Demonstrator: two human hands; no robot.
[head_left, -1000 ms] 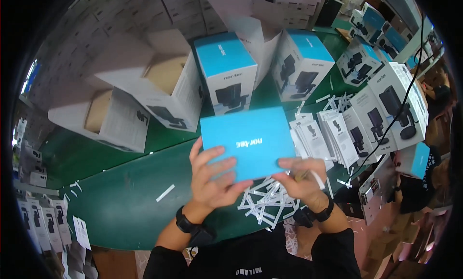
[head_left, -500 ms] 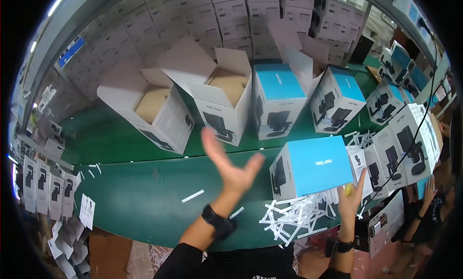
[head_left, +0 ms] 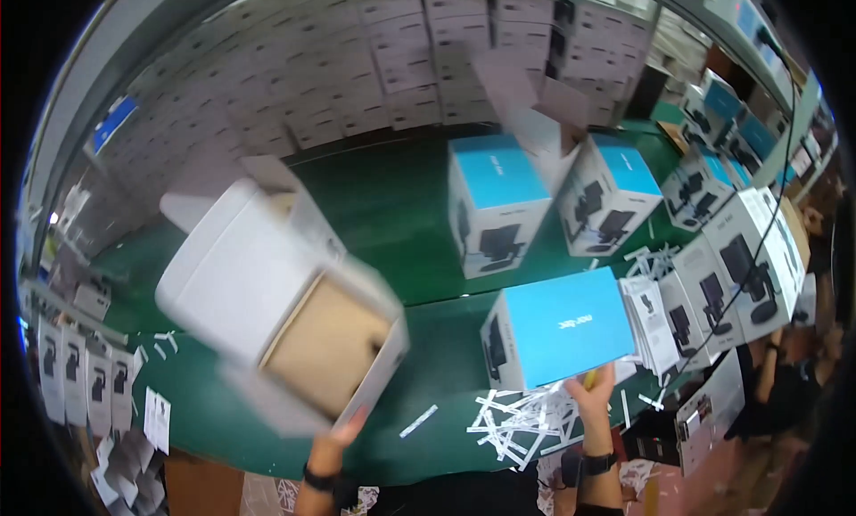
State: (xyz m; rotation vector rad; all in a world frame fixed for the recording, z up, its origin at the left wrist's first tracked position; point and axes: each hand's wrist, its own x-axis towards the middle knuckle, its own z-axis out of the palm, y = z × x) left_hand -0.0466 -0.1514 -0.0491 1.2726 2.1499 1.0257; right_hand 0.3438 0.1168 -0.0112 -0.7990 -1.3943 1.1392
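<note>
On the left, another open box (head_left: 314, 224) stands at the far side, partly hidden by a wide pale flap (head_left: 236, 271). This flap belongs to the near open box (head_left: 382, 363), which tilts above the green table (head_left: 437, 360) and shows brown cardboard (head_left: 323, 348) inside. The left hand (head_left: 341, 433) touches its near wall; the fingers go out of sight there, so I cannot tell how firmly they press. For good handling, I would support this box low and on two sides — one wall alone can bend — and turn it slowly, so that the loose flap does not knock the box behind.

The motion makes its edges soft; I cannot tell if its base touches the table. One paper strip (head_left: 418, 421) lies near its right side.

Further right, the blue-topped box (head_left: 571, 324) rests just beside a strip pile (head_left: 526, 424). The right hand (head_left: 596, 398) is at its near edge, thumb and fingers a little apart, with a small yellow thing (head_left: 590, 379) between them. What this is, and whether the hand pinches the box or only steadies it, I cannot tell — a light, flat touch should be enough. At the right, a black cable (head_left: 754, 215) crosses the picture boxes (head_left: 744, 266) and hides a little of them.
</note>
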